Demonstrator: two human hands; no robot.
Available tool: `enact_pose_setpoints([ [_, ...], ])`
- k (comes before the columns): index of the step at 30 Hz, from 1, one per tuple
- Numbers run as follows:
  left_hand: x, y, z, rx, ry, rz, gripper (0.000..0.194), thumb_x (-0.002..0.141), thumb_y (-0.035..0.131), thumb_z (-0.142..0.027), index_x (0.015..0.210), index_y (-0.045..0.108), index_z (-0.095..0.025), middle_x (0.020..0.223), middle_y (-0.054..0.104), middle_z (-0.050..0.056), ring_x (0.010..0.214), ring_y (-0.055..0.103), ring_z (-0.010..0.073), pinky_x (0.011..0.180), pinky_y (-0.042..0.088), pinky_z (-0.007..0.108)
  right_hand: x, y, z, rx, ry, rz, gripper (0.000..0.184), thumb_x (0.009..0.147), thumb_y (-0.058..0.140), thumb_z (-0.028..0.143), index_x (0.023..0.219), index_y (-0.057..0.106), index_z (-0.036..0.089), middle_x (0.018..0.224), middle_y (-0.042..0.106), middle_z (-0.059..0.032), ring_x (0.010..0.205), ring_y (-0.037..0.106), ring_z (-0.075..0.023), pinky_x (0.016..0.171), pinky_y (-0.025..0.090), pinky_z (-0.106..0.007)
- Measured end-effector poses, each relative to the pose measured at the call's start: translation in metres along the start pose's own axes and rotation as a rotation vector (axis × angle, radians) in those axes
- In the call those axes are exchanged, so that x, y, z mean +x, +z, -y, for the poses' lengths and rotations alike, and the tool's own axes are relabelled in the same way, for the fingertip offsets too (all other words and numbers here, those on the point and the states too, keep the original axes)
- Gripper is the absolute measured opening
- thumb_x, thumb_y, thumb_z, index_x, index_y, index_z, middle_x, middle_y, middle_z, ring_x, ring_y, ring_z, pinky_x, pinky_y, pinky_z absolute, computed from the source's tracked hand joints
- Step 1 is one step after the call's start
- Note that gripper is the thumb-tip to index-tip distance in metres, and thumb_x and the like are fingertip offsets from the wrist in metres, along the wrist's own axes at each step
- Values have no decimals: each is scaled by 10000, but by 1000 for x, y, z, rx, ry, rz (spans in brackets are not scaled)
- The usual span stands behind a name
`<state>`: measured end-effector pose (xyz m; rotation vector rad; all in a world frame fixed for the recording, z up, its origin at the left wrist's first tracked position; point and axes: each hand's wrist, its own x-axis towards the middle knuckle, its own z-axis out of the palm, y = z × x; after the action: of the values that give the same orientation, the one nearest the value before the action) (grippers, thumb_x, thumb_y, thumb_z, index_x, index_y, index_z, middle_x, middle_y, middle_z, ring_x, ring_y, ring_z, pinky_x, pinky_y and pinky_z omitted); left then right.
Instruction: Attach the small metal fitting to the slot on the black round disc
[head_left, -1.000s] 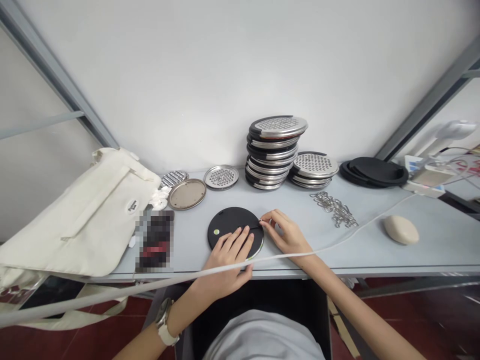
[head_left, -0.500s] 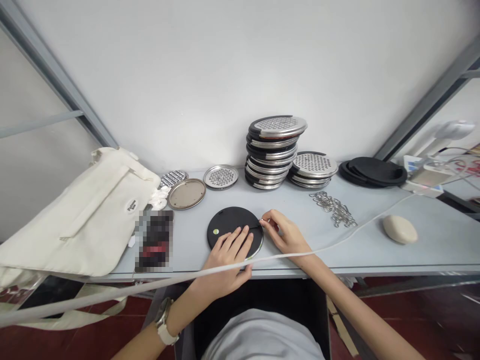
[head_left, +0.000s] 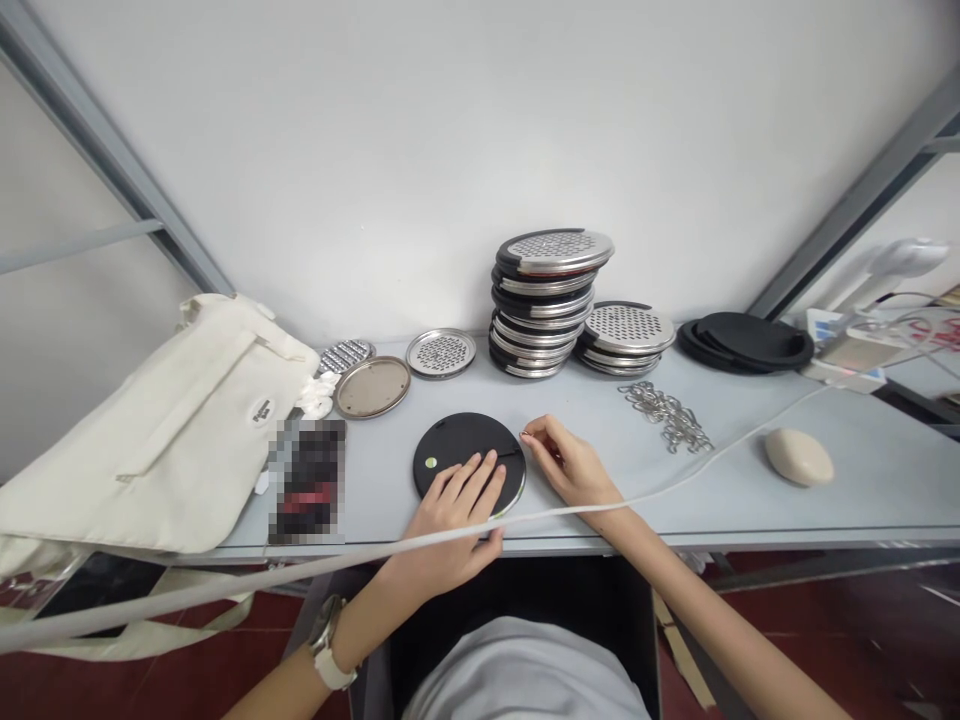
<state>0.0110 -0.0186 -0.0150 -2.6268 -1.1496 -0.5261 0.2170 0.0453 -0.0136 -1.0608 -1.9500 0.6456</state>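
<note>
My left hand lies with fingers stretched across a round black disc, which has a small green-and-white sticker and a silvery edge at its lower right. It presses the disc against the table. Just off the disc's right edge, my right hand is closed in a pinch. A tiny shiny bit of metal shows at its fingertips, seemingly a small metal clip; most of it is hidden. To the right, a loose heap of similar bent-wire metal clips lies on the grey table.
Behind stand a tall stack of round graters with black rims and a lower stack. Black discs, a beige oval object, loose metal plates and a cream bag surround. A white cable crosses in front.
My right hand's fingertips have shifted slightly away from the disc's right edge, leaving a small gap. My left hand remains flat on the disc.
</note>
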Motion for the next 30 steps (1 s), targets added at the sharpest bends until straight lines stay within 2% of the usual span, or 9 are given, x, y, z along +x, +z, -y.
enact_pose_setpoints([
  [6,1,-1,-1,-6,2,-14,556,875,455,-267,1400,379,-97,1454,364,142,1320,370,274,1030,352,412,2,1,-1,-60,-43,-61,171,949,424,273,921,572,192,814,559,-59,679,543,-163,645,474,-292],
  [11,0,1,0,-9,-2,2,572,878,451,-274,1413,358,-96,1469,335,142,1328,355,280,1033,346,419,2,1,-3,-51,-68,-47,214,951,416,254,972,624,203,876,575,-80,777,579,-188,706,493,-317],
  [14,0,1,1,-5,-2,17,566,885,446,-273,1414,357,-93,1475,325,138,1334,344,277,1042,332,418,1,1,-2,-40,-63,-20,214,950,413,238,999,619,202,881,593,-79,769,590,-186,712,496,-321],
  [18,0,1,0,-9,-6,18,565,888,448,-285,1413,360,-96,1475,326,136,1332,347,276,1042,330,417,1,2,-1,-16,-29,29,200,949,398,222,1049,569,196,822,603,-54,653,577,-162,659,499,-306],
  [23,-1,1,0,-7,2,19,572,880,460,-279,1411,361,-88,1468,337,145,1343,329,277,1044,329,413,1,2,-3,-33,-37,34,168,942,413,235,1007,565,204,918,644,-75,775,624,-183,709,498,-309],
  [30,-1,2,1,-5,2,15,564,887,450,-275,1411,360,-89,1474,328,142,1341,331,280,1040,331,417,1,2,-2,-6,15,77,171,939,407,231,1014,555,189,869,658,-64,738,628,-168,686,488,-274],
])
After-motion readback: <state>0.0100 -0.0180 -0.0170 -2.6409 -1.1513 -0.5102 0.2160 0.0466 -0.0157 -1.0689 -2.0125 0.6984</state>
